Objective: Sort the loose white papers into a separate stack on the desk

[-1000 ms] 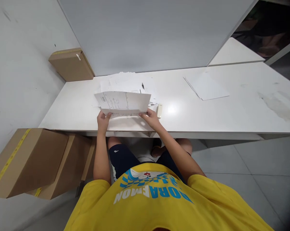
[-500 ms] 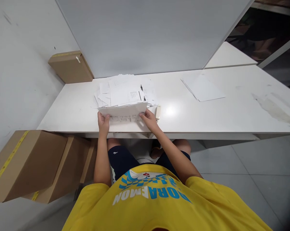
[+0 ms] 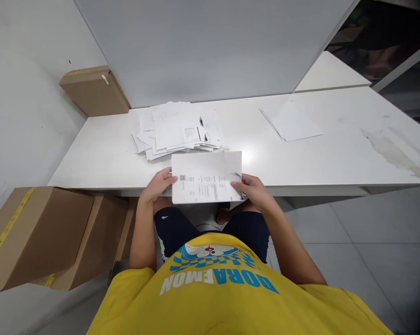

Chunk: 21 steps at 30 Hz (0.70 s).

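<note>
A printed sheet of paper (image 3: 207,177) is held up at the front edge of the white table (image 3: 335,158), its text and a small square code facing me. My left hand (image 3: 159,183) pinches its left edge, thumb on the face. On the right edge my right hand (image 3: 251,188) grips it, thumb over the print near a dark smudge. Whether it is one sheet or a few together, I cannot tell. Just beyond it lies a loose pile of papers (image 3: 176,125), unevenly stacked, some printed. The stapler-like cream object behind the sheet is almost wholly hidden.
A few white sheets (image 3: 295,123) lie farther right on the table. One cardboard box (image 3: 94,93) leans in the back left corner; more boxes (image 3: 45,237) with yellow tape stand at the left below the table. A grey panel (image 3: 210,51) rises behind the table.
Both hands have drawn the sheet off the front of the pile, toward me and to the right. It is now raised with more of its printed face showing.
</note>
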### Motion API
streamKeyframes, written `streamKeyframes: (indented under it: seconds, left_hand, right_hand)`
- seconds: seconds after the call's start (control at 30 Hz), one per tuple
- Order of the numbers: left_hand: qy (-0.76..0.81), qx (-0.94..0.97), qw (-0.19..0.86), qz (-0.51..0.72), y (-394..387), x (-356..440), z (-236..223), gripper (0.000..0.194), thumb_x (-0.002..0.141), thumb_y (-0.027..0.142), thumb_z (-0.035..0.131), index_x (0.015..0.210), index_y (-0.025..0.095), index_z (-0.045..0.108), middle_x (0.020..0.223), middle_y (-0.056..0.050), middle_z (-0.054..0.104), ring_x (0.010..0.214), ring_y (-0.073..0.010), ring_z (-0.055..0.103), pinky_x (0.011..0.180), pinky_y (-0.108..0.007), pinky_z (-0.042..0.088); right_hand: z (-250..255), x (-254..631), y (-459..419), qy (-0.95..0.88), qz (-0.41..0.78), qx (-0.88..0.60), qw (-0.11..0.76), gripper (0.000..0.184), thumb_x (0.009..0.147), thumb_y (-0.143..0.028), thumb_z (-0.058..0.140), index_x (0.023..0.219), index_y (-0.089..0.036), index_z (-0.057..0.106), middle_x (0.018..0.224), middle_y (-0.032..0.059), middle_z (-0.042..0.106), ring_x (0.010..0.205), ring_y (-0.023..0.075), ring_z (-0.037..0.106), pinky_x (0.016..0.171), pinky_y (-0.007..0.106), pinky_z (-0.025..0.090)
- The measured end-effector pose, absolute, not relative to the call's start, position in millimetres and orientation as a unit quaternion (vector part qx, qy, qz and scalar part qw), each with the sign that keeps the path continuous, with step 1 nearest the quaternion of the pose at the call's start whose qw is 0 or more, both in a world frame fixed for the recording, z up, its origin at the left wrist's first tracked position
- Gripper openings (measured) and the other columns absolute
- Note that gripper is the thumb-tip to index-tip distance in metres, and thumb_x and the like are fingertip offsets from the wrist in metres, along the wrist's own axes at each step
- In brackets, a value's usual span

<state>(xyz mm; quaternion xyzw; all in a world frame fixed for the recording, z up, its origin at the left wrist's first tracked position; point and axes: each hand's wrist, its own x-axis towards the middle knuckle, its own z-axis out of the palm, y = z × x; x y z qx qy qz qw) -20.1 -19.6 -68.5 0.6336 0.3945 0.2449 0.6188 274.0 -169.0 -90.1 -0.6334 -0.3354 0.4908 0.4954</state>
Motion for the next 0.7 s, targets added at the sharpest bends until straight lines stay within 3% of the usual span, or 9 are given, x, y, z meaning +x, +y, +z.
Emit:
streamKeyframes:
  seconds: [0.07, 0.13, 0.23, 0.3, 0.37, 0.47, 0.7]
  left_hand:
    - [0.393, 0.652, 0.620, 0.190, -20, -5, -72, 0.047, 0.079, 0.044, 0.073, 0.118, 0.019, 0.062, 0.084, -0.006, 0.071, 0.075, -0.0216, 0.069, 0.070, -0.034, 0.055]
    - [0.398, 0.685, 0.570, 0.216, -18, 17, -74, 0.048, 0.085, 0.044, 0.065, 0.127, 0.022, 0.057, 0.093, -0.007, 0.071, 0.080, -0.0220, 0.070, 0.075, -0.036, 0.056]
    - [0.348, 0.781, 0.448, 0.262, -10, 64, -73, 0.046, 0.093, 0.047, 0.052, 0.135, 0.028, 0.052, 0.122, -0.010, 0.066, 0.109, -0.0252, 0.066, 0.093, -0.040, 0.052]
    - [0.270, 0.855, 0.382, 0.223, -3, 99, -72, 0.048, 0.095, 0.050, 0.049, 0.139, 0.031, 0.050, 0.146, -0.007, 0.051, 0.135, -0.0280, 0.048, 0.111, -0.043, 0.040]
    - [0.205, 0.905, 0.342, 0.151, 6, 129, -76, 0.053, 0.094, 0.053, 0.050, 0.143, 0.032, 0.046, 0.159, -0.003, 0.034, 0.150, -0.0293, 0.025, 0.122, -0.045, 0.023]
    - [0.169, 0.928, 0.324, 0.077, 18, 155, -87, 0.056, 0.096, 0.059, 0.041, 0.146, 0.033, 0.042, 0.163, 0.000, 0.026, 0.153, -0.0280, 0.015, 0.124, -0.047, 0.013]
    - [0.181, 0.923, 0.317, 0.119, 21, 160, -106, 0.062, 0.096, 0.066, 0.030, 0.144, 0.030, 0.043, 0.160, -0.007, 0.029, 0.148, -0.0285, 0.026, 0.120, -0.046, 0.025]
  right_hand:
    - [-100, 294, -195, -0.286, 0.536, -0.635, 0.478, 0.032, 0.060, -0.043, 0.079, 0.081, -0.021, 0.070, 0.080, 0.0062, 0.072, 0.076, 0.0252, 0.069, 0.069, 0.036, 0.056]
    - [-110, 314, -216, -0.242, 0.558, -0.639, 0.471, 0.032, 0.057, -0.041, 0.081, 0.081, -0.021, 0.071, 0.082, 0.0078, 0.074, 0.079, 0.0256, 0.070, 0.071, 0.037, 0.058]
    - [-119, 341, -233, -0.198, 0.552, -0.665, 0.463, 0.025, 0.056, -0.033, 0.081, 0.075, -0.020, 0.071, 0.084, 0.0102, 0.075, 0.080, 0.0246, 0.070, 0.073, 0.035, 0.059]
    - [-121, 354, -238, -0.179, 0.550, -0.677, 0.455, 0.021, 0.056, -0.028, 0.081, 0.073, -0.020, 0.071, 0.084, 0.0110, 0.075, 0.079, 0.0241, 0.070, 0.071, 0.033, 0.059]
    - [-121, 362, -241, -0.174, 0.549, -0.676, 0.460, 0.020, 0.057, -0.026, 0.080, 0.073, -0.019, 0.072, 0.085, 0.0112, 0.075, 0.078, 0.0240, 0.070, 0.071, 0.033, 0.059]
    - [-119, 368, -245, -0.181, 0.541, -0.665, 0.482, 0.019, 0.057, -0.026, 0.080, 0.073, -0.020, 0.072, 0.085, 0.0105, 0.075, 0.078, 0.0240, 0.070, 0.073, 0.034, 0.058]
    - [-117, 383, -253, -0.181, 0.525, -0.677, 0.483, 0.022, 0.058, -0.028, 0.079, 0.079, -0.020, 0.074, 0.087, 0.0101, 0.075, 0.079, 0.0232, 0.070, 0.071, 0.033, 0.057]
